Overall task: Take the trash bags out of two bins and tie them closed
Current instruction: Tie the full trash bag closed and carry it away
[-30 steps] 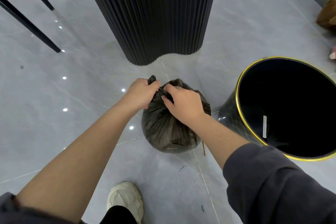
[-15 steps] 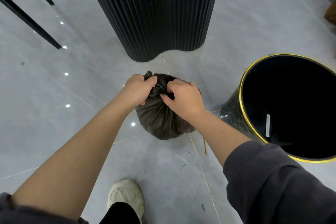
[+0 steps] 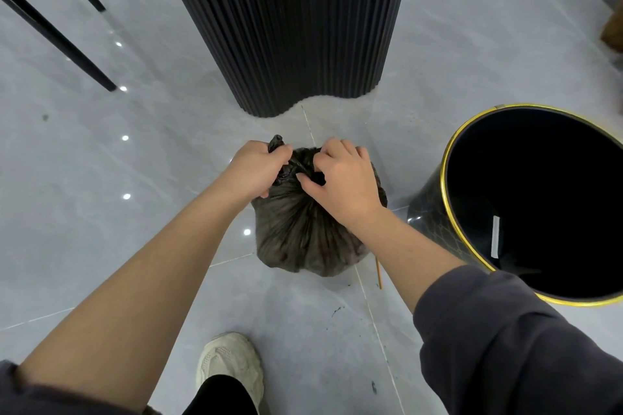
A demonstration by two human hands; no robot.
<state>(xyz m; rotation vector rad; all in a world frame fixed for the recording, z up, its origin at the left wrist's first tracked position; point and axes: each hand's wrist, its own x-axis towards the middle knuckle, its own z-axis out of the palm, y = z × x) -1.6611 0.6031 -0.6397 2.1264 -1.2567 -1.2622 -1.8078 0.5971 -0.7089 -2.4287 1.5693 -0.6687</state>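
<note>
One trash bag (image 3: 303, 236) is out of its bin and sits on the floor (image 3: 101, 178) between my arms, just left of the empty gold-rimmed bin (image 3: 448, 158). Neck gathered; knot looks in progress, not confirmed closed. Second bin not in view, so I judge about half remains. Left hand (image 3: 256, 172): grip fisted around one twisted tail of the bag. Right hand (image 3: 340, 178): grip pinching the other tail. Both forearms extended forward and down.
</note>
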